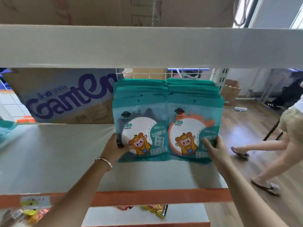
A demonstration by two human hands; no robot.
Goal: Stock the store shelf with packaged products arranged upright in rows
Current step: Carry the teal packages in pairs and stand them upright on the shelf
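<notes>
Two rows of flat teal plastic pouches [167,118] stand mid-frame on the white shelf [57,153]. The left hand [114,147] and right hand [214,149] clasp the front pouches' lower outer edges. They look light, floppy and slippery; side grips suit.

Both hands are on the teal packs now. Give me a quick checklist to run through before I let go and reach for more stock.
1. Left hand on the left row's front pack: ok, fingers at its left edge.
2. Right hand on the right row's front pack: ok, fingers on its right side.
3. Packs upright: ok, both rows stand face forward, side by side.
4. Rows flush at the front: ok, the front packs look level with each other.
5. Free shelf space to the left: ok, bare up to the cardboard box.
6. Will the rows stand unsupported: cannot tell.
7. Passer-by on the right: not ok, walking close to the shelf end.
</notes>
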